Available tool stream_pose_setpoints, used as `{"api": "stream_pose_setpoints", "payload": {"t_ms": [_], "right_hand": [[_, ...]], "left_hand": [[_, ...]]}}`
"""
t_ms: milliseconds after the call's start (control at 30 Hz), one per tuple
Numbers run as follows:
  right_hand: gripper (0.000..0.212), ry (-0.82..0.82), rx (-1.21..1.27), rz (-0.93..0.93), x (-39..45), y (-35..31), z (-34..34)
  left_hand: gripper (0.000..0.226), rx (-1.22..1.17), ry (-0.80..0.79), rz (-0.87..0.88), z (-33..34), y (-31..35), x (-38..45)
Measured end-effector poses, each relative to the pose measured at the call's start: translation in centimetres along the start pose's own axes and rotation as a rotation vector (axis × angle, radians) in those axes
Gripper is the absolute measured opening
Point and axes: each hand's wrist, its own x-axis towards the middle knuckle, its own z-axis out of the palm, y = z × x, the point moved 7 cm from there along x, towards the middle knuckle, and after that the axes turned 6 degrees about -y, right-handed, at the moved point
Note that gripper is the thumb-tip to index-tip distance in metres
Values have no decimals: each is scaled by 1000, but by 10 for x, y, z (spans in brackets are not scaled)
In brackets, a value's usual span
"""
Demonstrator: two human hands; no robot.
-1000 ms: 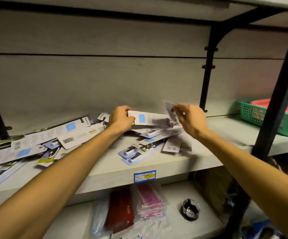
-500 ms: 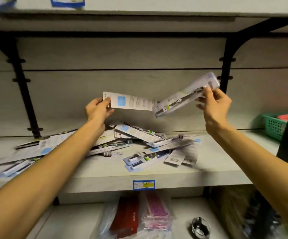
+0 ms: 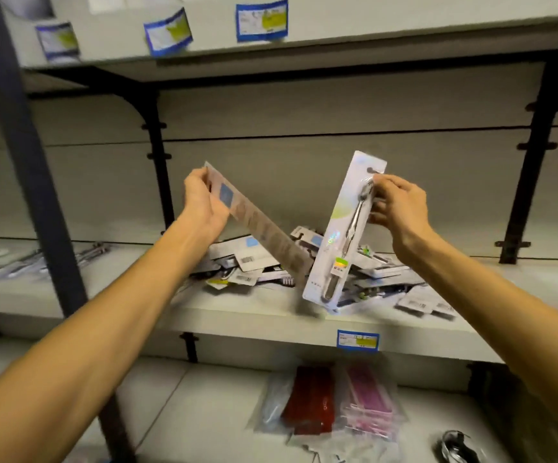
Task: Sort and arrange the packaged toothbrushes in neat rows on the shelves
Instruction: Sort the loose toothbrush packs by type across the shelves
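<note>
Above the pile [image 3: 307, 262], both packs have swung downward, each hand [image 3: 204, 203] [image 3: 399, 208] still pinching its top.

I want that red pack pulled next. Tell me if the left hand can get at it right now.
Probably not yet: the left hand holds a toothbrush pack above the middle shelf, whose board overhangs the red pack.

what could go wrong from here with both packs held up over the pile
1. The right hand pinches its toothbrush pack only near the top edge, so the hanging pack could slip and drop.
2. The lower ends of that pack and the left hand's pack sit close together and might snag.
3. Either pack swinging down could knock the loose pile near the shelf's front edge onto the floor.
</note>
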Motion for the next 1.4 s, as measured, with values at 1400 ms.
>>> {"api": "stream_pose_setpoints", "payload": {"t_ms": [1400], "right_hand": [[20,-449,-99,306,-114,230,645]], "left_hand": [[32,769,433,-74,-481,306,92]]}}
